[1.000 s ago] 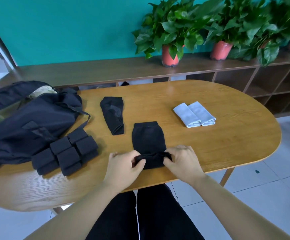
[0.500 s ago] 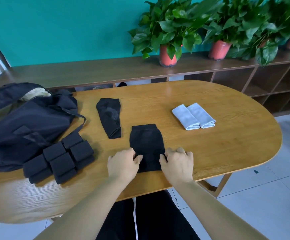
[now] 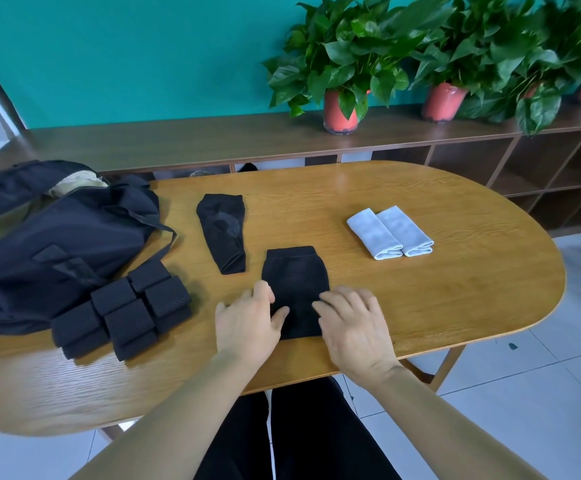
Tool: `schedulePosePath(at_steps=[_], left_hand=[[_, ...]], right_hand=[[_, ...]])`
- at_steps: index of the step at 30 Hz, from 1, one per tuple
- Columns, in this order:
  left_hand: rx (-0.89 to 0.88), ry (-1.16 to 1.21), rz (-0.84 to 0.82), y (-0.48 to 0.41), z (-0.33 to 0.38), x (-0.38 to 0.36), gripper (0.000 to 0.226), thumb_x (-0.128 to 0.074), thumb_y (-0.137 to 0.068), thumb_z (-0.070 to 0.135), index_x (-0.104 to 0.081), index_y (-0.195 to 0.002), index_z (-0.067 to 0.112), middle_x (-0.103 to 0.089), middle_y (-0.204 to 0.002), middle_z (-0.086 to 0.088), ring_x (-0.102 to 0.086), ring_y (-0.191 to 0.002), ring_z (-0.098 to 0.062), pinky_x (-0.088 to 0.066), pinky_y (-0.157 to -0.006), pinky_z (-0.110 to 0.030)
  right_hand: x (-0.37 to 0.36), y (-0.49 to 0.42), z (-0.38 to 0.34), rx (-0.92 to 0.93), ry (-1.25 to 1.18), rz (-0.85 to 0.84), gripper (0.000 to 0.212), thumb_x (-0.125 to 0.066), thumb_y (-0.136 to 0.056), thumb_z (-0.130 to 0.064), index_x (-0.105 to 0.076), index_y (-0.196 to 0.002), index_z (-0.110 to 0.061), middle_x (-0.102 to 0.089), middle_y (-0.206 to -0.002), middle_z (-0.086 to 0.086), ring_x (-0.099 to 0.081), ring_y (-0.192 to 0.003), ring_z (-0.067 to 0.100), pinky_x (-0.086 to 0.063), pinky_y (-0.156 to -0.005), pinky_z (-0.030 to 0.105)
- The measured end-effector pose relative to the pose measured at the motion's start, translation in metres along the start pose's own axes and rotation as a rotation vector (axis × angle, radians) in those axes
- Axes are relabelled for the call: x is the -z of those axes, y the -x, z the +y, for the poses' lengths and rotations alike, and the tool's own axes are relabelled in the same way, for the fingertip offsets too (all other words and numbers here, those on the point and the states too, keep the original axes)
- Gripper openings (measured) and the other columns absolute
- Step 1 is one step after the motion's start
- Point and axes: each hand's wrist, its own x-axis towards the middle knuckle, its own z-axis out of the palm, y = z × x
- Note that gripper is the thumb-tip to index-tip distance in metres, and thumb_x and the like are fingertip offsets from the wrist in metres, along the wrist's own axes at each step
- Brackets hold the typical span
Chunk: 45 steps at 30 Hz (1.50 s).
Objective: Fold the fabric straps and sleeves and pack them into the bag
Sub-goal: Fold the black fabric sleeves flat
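The black sleeve point(image 3: 295, 275) is flattened under left hand point(image 3: 247, 322) and right hand point(image 3: 353, 325), fingers loosely spread, nothing gripped; folding is probably needed next

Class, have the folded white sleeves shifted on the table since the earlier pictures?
No. The folded white sleeves lie where they did, judged against the table and the far black sleeve.

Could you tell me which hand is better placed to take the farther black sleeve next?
Likely the left hand: the farther black sleeve lies beyond it, leftward; the right hand would cross the near sleeve.
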Motion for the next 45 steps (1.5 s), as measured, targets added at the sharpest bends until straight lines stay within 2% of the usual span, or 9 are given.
schedulePosePath(at_steps=[3,6,8,10,14,35,40,43,45], left_hand=[[-0.142,-0.01,0.139,0.006,0.001,0.004,0.019,-0.067,-0.084,0.04,-0.059,-0.093,0.026,-0.059,-0.083,0.006,-0.058,-0.074,-0.015,-0.039,-0.067,-0.033],[-0.393,0.0,0.184,0.025,0.009,0.002,0.023,-0.058,-0.089,0.034,-0.066,-0.106,0.023,-0.063,-0.107,0.005,-0.059,-0.1,-0.017,-0.038,-0.088,-0.035],[-0.447,-0.04,0.028,0.042,0.014,-0.002,0.049,-0.035,-0.099,0.041,-0.052,-0.136,0.013,-0.05,-0.141,-0.005,-0.044,-0.133,-0.022,-0.021,-0.109,-0.035],[-0.406,-0.078,-0.169,0.051,0.014,-0.005,0.069,-0.01,-0.101,0.053,-0.012,-0.152,0.006,-0.004,-0.158,-0.011,-0.001,-0.148,-0.022,0.005,-0.116,-0.038],[-0.39,-0.158,-0.319,0.053,0.01,-0.009,0.086,0.006,-0.089,0.069,0.019,-0.147,0.007,0.029,-0.152,-0.011,0.032,-0.14,-0.021,0.02,-0.116,-0.036],[-0.369,-0.205,-0.291,-0.013,-0.023,0.005,0.065,0.021,-0.087,0.056,0.012,-0.148,0.04,0.021,-0.158,0.003,0.033,-0.139,-0.013,0.03,-0.106,-0.049],[-0.348,-0.086,-0.184,0.008,0.027,0.011,0.075,0.015,-0.087,0.051,-0.012,-0.152,0.028,-0.01,-0.16,0.0,-0.005,-0.147,-0.016,-0.004,-0.114,-0.041],[-0.33,-0.051,-0.195,0.012,0.051,0.006,0.061,-0.013,-0.097,0.046,-0.054,-0.133,0.019,-0.057,-0.132,-0.002,-0.053,-0.119,-0.021,-0.039,-0.093,-0.042],[-0.325,-0.058,-0.207,0.011,0.059,0.002,0.062,-0.016,-0.096,0.047,-0.064,-0.119,0.017,-0.066,-0.111,-0.001,-0.06,-0.098,-0.022,-0.042,-0.083,-0.041]], right_hand=[[0.003,0.011,0.003,0.176,-0.03,-0.173,0.035,-0.044,-0.094,-0.023,-0.064,-0.12,-0.012,-0.057,-0.132,0.006,-0.045,-0.131,0.025,-0.032,-0.109,0.047],[0.006,0.012,0.004,0.161,-0.016,-0.268,0.042,-0.038,-0.096,-0.028,-0.058,-0.129,-0.01,-0.052,-0.139,0.006,-0.039,-0.136,0.022,-0.029,-0.112,0.047],[0.007,0.012,0.003,0.16,0.008,-0.325,0.047,-0.031,-0.099,-0.032,-0.053,-0.133,-0.008,-0.049,-0.142,0.008,-0.036,-0.138,0.022,-0.028,-0.112,0.047],[0.005,0.013,0.003,0.166,0.031,-0.382,0.055,-0.02,-0.102,-0.036,-0.047,-0.138,-0.006,-0.043,-0.145,0.01,-0.032,-0.14,0.023,-0.023,-0.112,0.045],[-0.001,0.019,0.002,0.144,0.041,-0.428,0.06,-0.015,-0.102,-0.041,-0.037,-0.144,-0.004,-0.033,-0.151,0.012,-0.026,-0.142,0.023,-0.022,-0.114,0.043],[0.02,0.003,0.003,0.198,-0.016,-0.327,0.049,-0.033,-0.099,-0.037,-0.05,-0.136,-0.01,-0.052,-0.138,0.007,-0.047,-0.126,0.024,-0.034,-0.103,0.044],[0.02,-0.035,0.046,0.058,0.108,-0.368,0.052,-0.031,-0.091,-0.032,-0.056,-0.129,-0.008,-0.059,-0.128,0.009,-0.049,-0.122,0.027,-0.033,-0.101,0.043],[0.017,-0.046,0.057,0.027,0.162,-0.452,0.057,-0.026,-0.085,-0.033,-0.06,-0.123,-0.008,-0.064,-0.119,0.008,-0.05,-0.12,0.028,-0.037,-0.101,0.046],[0.014,-0.047,0.06,0.046,0.17,-0.493,0.056,-0.023,-0.083,-0.034,-0.063,-0.115,-0.01,-0.066,-0.109,0.005,-0.049,-0.121,0.027,-0.037,-0.101,0.047]])
